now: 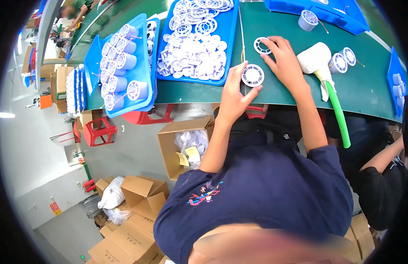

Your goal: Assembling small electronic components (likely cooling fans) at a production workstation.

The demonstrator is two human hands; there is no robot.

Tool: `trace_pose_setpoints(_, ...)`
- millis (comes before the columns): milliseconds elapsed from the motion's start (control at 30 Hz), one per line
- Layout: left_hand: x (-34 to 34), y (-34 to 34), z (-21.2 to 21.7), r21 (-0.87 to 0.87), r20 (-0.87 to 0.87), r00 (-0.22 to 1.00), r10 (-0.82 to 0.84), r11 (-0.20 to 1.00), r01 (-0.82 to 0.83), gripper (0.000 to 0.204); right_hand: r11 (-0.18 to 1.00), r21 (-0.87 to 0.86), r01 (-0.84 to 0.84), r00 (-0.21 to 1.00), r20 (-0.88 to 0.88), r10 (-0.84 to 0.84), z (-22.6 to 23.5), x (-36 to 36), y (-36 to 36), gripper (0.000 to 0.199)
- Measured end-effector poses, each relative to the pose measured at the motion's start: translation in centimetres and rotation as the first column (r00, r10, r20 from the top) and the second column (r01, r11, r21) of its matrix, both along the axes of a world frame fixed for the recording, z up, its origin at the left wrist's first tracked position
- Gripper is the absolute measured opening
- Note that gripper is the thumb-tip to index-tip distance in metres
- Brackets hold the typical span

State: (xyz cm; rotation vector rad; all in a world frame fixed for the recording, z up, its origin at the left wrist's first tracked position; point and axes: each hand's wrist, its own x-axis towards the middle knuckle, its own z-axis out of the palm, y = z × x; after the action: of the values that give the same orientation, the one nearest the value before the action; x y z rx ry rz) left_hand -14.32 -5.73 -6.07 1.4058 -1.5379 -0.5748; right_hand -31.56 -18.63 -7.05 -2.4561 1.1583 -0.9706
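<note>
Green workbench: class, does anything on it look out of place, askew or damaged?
The green-handled tool beside the right hand looks odd: its handle juts past the workbench, where it might get knocked, and its head seems wrapped in white material. No damage stands out.

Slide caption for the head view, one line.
Left hand holding a white slotted-faced part, right hand touching a white ring, at a green table.

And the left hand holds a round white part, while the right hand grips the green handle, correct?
Not quite: the head view shows the right hand touching a white disc, not the green handle. The left hand does hold the round white part.
</note>
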Motion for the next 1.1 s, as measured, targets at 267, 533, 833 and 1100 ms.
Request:
trace_pose_setpoints(267, -2.5, -2.1, -0.6, -0.003, -0.121, 0.988, 0.095, 0.995, -0.096, 0.071, 0.993, 0.117, 0.032, 0.947, 0.315, -0.067, 4.9, -0.6, 4.4, 0.057)
trace_pose_setpoints(533, -3.2, -2.3, -1.1, -0.046, -0.131, 0.982, 0.136, 0.989, -0.143, 0.069, 0.980, 0.185, -0.079, 0.967, 0.252, 0.031, 3.6, 0.4, 6.4, 0.056)
trace_pose_setpoints(833, -3.1, -1.5, -1.1, -0.021, -0.062, 0.987, 0.152, 0.988, -0.153, 0.073, 0.967, 0.235, -0.093, 0.972, 0.234, 0.036, 4.0, 0.2, 7.0, 0.055)
trace_pose_setpoints(1100, -2.7, -1.4, -1.0, -0.080, -0.110, 0.989, 0.101, 0.991, -0.110, 0.087, 0.983, 0.010, 0.185, 0.927, 0.332, -0.177, 5.8, -2.8, 7.0, 0.034)
